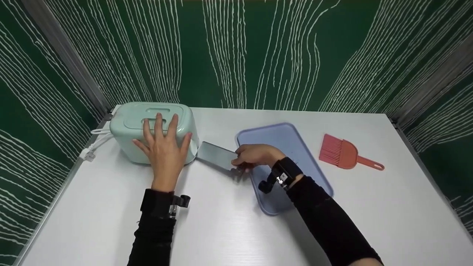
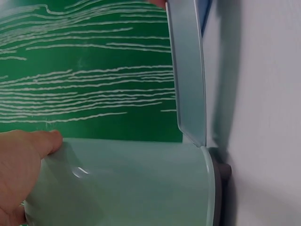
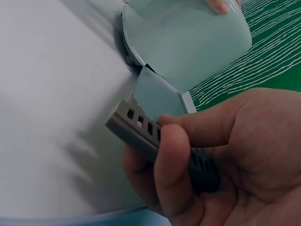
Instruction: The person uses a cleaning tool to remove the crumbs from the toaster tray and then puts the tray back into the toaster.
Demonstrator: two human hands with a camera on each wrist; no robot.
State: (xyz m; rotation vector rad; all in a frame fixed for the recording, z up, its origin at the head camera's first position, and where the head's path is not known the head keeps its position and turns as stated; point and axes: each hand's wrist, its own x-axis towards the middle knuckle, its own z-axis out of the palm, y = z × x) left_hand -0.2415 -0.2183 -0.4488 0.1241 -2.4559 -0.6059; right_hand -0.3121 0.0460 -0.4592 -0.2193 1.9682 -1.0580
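A mint-green toaster stands at the back left, its top slots partly covered by my left hand. That hand rests on the toaster with its fingers spread. My right hand grips a flat grey crumb tray by its dark slotted end. The tray's far end meets the toaster's lower right side; whether it still sits inside cannot be told. In the left wrist view the tray slants up from the toaster's lower edge.
A blue-purple tray lies on the white table under my right hand and forearm. To its right lies a red brush-and-dustpan set. A white cord runs beside the toaster. A green patterned wall closes off the back.
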